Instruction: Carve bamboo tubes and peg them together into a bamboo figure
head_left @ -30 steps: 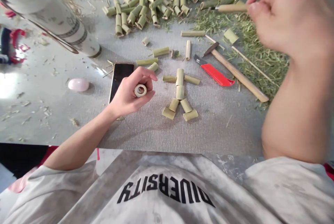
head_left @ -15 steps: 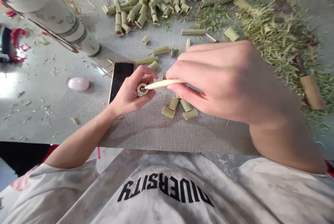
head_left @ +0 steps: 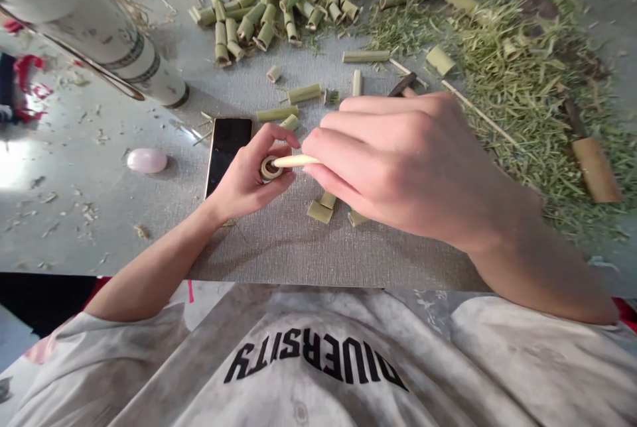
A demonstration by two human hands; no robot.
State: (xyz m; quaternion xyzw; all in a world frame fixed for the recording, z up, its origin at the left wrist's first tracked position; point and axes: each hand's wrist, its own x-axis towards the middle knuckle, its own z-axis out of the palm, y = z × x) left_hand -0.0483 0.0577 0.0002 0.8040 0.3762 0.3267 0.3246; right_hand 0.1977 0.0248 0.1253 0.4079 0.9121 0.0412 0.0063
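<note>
My left hand (head_left: 242, 175) is closed around a short bamboo tube (head_left: 271, 176), with its round open end facing up. My right hand (head_left: 388, 168) pinches a slim tool with a pale handle (head_left: 297, 161), its fingers curled over most of it. The tool's tip is at the tube's opening and appears to reach inside; its exact shape is hidden. Just below my right hand lie a few cut bamboo pieces (head_left: 320, 211), partly covered by it. A black phone (head_left: 227, 148) rests beside my left hand.
Several bamboo pieces (head_left: 253, 21) are heaped at the back. Green shavings (head_left: 502, 75) spread at right, with a wooden-handled blade (head_left: 596, 168) on them. A dark-headed tool (head_left: 402, 84) lies behind my right hand. At left are a pink oval object (head_left: 147, 160) and a white cylinder (head_left: 124, 42).
My right hand has moved left, bringing the tool's tip deeper into the tube's opening. A dark-headed tool and a thin stick behind that hand now show. My left hand stays nearly still.
</note>
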